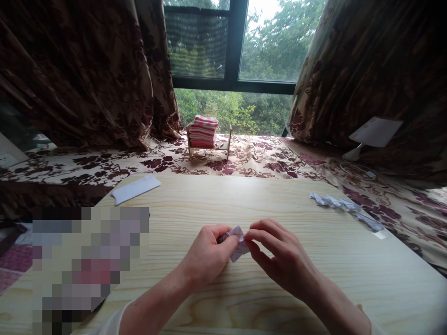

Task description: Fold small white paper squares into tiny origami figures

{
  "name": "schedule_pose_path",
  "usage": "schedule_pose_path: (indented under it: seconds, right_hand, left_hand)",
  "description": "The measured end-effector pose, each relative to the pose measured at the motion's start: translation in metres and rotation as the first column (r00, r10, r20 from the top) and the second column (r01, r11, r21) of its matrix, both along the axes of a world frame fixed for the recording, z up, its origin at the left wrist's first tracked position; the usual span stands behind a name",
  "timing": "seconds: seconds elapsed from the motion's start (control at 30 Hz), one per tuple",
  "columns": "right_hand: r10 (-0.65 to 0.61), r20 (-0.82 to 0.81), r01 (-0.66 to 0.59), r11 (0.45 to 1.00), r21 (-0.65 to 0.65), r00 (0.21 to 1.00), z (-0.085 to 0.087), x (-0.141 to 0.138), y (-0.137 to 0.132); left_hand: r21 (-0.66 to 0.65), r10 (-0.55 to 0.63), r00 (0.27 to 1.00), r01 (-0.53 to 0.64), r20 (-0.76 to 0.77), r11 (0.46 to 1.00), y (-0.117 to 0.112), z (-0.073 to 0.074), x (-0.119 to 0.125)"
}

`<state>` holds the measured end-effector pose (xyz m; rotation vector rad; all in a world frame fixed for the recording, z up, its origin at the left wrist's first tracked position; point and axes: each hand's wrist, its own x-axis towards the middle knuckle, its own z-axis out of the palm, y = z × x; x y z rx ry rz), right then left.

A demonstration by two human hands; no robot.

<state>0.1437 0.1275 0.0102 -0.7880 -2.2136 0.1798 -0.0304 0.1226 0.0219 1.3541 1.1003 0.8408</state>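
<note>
Both of my hands meet at the middle of a pale wooden table [216, 200]. My left hand [206, 256] and my right hand [279, 253] pinch a small folded piece of white paper [238, 242] between thumbs and fingertips, just above the tabletop. The paper is partly hidden by my fingers. Both hands are closed on it.
A folded white paper strip [135, 188] lies at the table's far left. Several small folded paper pieces [344, 207] sit in a row at the right edge. A blurred patch covers the near left. Beyond, a tiny wooden rack with striped cloths [204, 132] stands by the window, and a white lamp [370, 137] at right.
</note>
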Motion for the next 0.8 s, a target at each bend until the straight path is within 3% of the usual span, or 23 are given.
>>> schedule_pose_path:
  seconds: [0.23,0.43,0.8]
  right_hand:
    - [0.002,0.035,-0.001,0.999,-0.034,0.999,-0.0023,-0.0003,0.0009]
    - [-0.012,0.047,0.015,0.999,-0.052,0.999,-0.0026,-0.0022,0.0009]
    - [-0.074,-0.011,0.073,0.994,-0.083,0.997,-0.0018,-0.0054,-0.0014]
  left_hand:
    - [0.021,0.015,0.997,-0.013,-0.08,1.0,-0.002,0.001,0.0018]
    - [0.137,0.041,0.984,-0.017,-0.174,0.99,-0.003,-0.0029,0.0014]
    - [0.219,0.035,0.974,0.015,-0.224,0.976,-0.0034,-0.0049,0.0028]
